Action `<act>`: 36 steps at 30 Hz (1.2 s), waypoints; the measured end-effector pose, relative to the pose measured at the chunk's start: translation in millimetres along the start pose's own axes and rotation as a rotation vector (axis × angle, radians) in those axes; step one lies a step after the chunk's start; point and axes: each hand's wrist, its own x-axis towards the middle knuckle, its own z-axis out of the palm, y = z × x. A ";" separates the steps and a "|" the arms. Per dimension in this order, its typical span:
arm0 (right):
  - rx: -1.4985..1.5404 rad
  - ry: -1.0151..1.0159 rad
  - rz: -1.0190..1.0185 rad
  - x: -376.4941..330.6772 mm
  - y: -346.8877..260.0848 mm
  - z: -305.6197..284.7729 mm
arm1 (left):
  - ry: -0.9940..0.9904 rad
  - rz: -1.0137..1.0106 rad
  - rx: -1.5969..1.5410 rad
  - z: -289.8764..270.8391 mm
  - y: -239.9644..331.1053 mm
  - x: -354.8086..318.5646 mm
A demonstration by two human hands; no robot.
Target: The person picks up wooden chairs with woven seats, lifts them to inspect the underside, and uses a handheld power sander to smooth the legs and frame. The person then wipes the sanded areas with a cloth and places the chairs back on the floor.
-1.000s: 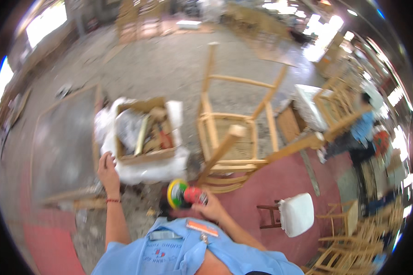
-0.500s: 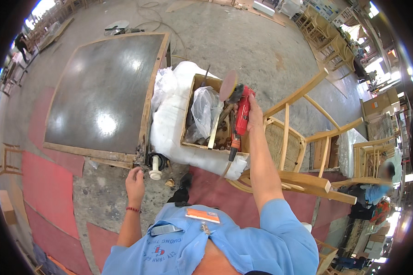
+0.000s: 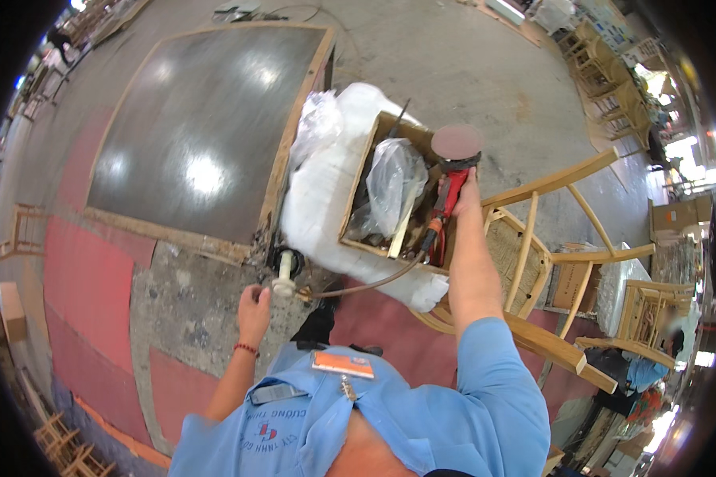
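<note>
Pale concrete floor [image 3: 485, 71] lies under everything, with a large dark panel framed in light wood [image 3: 207, 127] at the far left. Low beside the panel's near corner, the left hand [image 3: 254, 306] hangs with its fingers curled around the end of a brownish air hose [image 3: 366, 285], just beside a white plastic fitting [image 3: 283, 277]; how tightly it grips cannot be told. From that hand the hose runs rightward and upward to the tail of a red-bodied pneumatic disc sander [image 3: 447, 199]. The right hand [image 3: 463, 195] is wrapped closed around the sander's body, arm stretched forward, so this hand is the one at the tool while the left is well apart from it. The sander's long axis points away from the person, its round reddish-brown sanding pad [image 3: 457, 141] at the far end, turned up toward the camera. It hangs over the right edge of an open cardboard box [image 3: 374, 159] full of clear plastic bags and wooden sticks, wrapped in white foam sheet [image 3: 326, 183]. Just right of the box lies a tipped light wooden chair with a woven seat [image 3: 533, 254].
</note>
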 end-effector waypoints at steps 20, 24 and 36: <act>-0.777 0.037 -0.240 -311.9 44.3 -60.3 | 0.071 -0.259 0.227 91.6 -0.9 29.9; -0.765 -0.012 -0.110 -392.4 75.9 -117.4 | 0.115 -0.258 -0.077 91.4 -18.2 20.0; -1.110 -0.300 -0.792 -502.2 47.9 -73.1 | -0.660 0.125 -1.327 64.1 110.3 -147.1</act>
